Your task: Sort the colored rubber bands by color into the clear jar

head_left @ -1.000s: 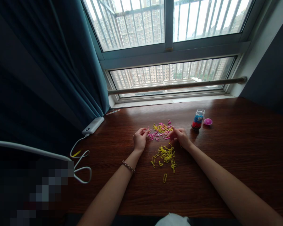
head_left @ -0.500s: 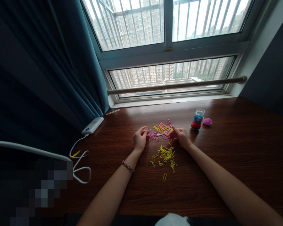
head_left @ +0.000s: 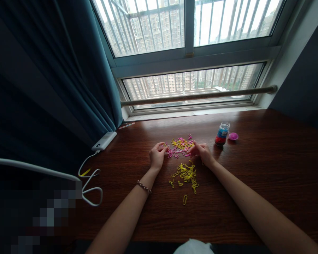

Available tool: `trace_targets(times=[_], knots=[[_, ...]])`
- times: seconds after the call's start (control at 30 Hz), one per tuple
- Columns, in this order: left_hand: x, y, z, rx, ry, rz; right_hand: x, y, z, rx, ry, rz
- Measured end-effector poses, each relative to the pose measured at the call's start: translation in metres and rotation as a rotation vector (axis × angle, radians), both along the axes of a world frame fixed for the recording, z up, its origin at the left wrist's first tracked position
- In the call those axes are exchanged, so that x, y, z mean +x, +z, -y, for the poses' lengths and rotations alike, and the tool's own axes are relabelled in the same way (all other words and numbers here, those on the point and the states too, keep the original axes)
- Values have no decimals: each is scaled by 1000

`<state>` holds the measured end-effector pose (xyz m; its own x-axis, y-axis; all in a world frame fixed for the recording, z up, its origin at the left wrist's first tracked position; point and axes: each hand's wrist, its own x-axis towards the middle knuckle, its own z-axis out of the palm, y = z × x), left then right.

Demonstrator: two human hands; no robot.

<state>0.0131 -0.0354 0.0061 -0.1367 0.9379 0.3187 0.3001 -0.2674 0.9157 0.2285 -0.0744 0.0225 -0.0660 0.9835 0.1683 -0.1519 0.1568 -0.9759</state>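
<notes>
A mixed pile of pink and yellow rubber bands (head_left: 180, 144) lies on the wooden table between both hands. At its left edge, my left hand (head_left: 157, 155) pinches a small rubber band, mostly covered by thumb and fingers. My right hand (head_left: 202, 154) rests at the pile's right side, thumb and fingers apart, fingertips touching the bands there. Closer to me is a second heap, of yellow rubber bands only (head_left: 187, 173). One single yellow band (head_left: 184, 200) lies apart in front of that heap.
An uncapped jar with a blue and red label (head_left: 222, 134) stands right of my right hand, a pink lid (head_left: 233, 136) beside it. At the left are a white power bank (head_left: 104, 141), its white cable (head_left: 95, 189) and a curtain (head_left: 95, 88). The window is behind.
Almost nothing differs. My left hand's fingers have shifted very slightly at the pile's edge; the right hand and both heaps look the same.
</notes>
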Motion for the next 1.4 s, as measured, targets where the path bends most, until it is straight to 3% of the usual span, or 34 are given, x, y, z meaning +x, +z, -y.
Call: trace_targets(times=[0.1, 0.2, 0.3, 0.37, 0.53, 0.67, 0.73, 0.83, 0.93, 1.0, 1.17, 1.4], knots=[[3, 5, 5, 26, -81, -38, 0, 0, 0, 26, -54, 27], [11, 12, 18, 64, -275, -136, 3, -1, -2, 96, -288, 143], [23, 18, 36, 92, -509, -258, 8, -4, -5, 179, -491, 388], [30, 21, 46, 131, -615, -399, 10, -6, -8, 240, -485, 550], [37, 30, 59, 335, -775, -718, 8, -11, -14, 437, -280, 802], [35, 34, 58, 460, -712, -747, 1, -13, -12, 457, -125, 1052], [31, 33, 53, 468, -536, -756, -3, -14, -11, 418, -78, 1162], [25, 30, 39, 418, -166, -763, -6, -16, -10, 381, -50, 1249], [19, 24, 22, 350, -13, -809, -7, -17, -11, 380, -54, 1267], [17, 18, 14, 295, -20, -841, -6, -16, -11, 380, -60, 1260], [17, 5, 3, 196, -179, -889, -4, -15, -12, 383, -118, 1195], [17, 7, 4, 100, -227, -1040, 3, -18, -19, 496, -220, 979]])
